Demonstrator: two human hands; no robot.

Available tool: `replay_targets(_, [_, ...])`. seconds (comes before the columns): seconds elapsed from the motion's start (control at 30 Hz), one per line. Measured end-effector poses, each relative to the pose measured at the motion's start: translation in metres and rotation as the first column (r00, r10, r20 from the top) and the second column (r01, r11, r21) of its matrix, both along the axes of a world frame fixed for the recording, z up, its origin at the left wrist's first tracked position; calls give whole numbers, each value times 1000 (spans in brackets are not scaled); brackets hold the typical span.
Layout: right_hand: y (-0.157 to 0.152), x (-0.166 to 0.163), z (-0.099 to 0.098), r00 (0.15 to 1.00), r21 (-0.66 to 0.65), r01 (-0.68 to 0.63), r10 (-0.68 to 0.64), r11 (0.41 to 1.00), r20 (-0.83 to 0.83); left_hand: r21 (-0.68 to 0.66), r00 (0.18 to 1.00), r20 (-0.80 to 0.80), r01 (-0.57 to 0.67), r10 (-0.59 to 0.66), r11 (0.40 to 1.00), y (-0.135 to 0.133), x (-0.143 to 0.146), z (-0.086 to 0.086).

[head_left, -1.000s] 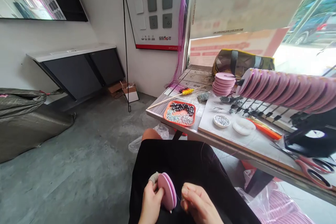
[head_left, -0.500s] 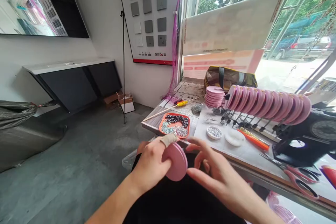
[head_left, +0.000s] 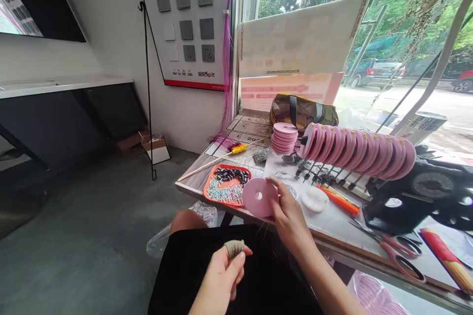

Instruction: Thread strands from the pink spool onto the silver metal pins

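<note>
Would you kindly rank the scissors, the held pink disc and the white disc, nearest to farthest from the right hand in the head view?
1. Pink disc, held in the right hand.
2. White disc, just right of the hand.
3. Scissors, farther right, beyond the white disc.

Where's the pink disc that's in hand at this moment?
In the head view, the pink disc is right of centre, gripped by the right hand, just right of the orange tray.

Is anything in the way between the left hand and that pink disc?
Nothing visible stands between the left hand and the pink disc, just open space above the black-clothed lap. The right hand holds the disc by its edge. Any thread there is too faint to tell.
</note>
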State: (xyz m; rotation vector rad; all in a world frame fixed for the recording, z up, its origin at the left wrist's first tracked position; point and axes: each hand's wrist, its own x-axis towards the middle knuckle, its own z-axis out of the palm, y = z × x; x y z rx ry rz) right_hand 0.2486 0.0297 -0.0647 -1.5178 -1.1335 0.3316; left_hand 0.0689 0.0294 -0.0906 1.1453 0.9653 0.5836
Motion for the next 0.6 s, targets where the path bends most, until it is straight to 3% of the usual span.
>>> replay_targets(0.1, [-2, 5, -1, 984, -47, 136, -130, 990, 122, 269, 988, -155, 33, 10, 962, 5, -2, 8])
replay_targets(0.17, [-8, 1, 0, 957, -29, 191, -179, 981, 229, 378, 971, -237, 104, -12, 920, 8, -3, 16])
replay_targets(0.23, [-14, -6, 2, 889, 20, 158, -151, 987, 431, 413, 957, -290, 158, -35, 897, 10, -1, 23])
replay_targets(0.33, [-18, -16, 0, 719, -1, 69, -49, 998, 693, 422, 943, -331, 185, -39, 888, 12, 2, 31])
replay_targets(0.5, [-11, -3, -11, 660, -66, 231, -107, 971, 744, 481, 927, -375, 164, 32, 861, 16, -5, 38])
replay_targets(0.6, [-5, 13, -12, 642, -86, 273, -115, 958, 758, 540, 915, -374, 81, 153, 838, 18, -24, 37])
